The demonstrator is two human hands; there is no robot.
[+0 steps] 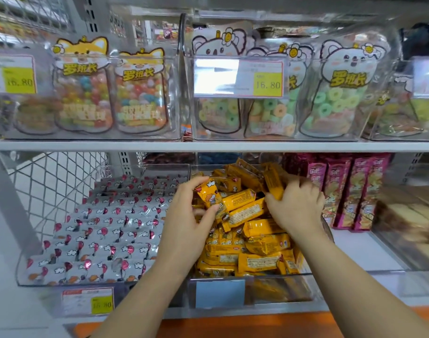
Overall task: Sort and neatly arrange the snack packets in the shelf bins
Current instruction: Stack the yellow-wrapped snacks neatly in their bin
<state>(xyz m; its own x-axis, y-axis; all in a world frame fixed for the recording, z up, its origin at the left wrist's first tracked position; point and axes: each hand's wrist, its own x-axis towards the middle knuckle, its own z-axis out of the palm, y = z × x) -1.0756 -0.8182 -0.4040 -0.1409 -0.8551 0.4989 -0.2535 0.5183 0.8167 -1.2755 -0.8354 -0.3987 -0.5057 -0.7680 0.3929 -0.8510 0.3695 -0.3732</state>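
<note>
Left hand (189, 215): back toward the camera, thumb and fingertips pinching a yellow packet (209, 195).
Right hand (297, 203): knuckles up, fingers curled round a second yellow packet (273, 182).
Forearms: bare, both reaching forward, angled inward.

yellow-orange packets (247, 211); white packets (106, 230) with red balloons; pink boxes (355, 191).

You faced a white shelf board (208, 146), with a 16.80 price label (240, 78) hung above it and a second label (12, 74) far left. Below sat a third label (87, 301), a blank blue card (219, 293), a wire mesh panel (50, 186) at left, and an orange strip (245, 325) along the bottom.
</note>
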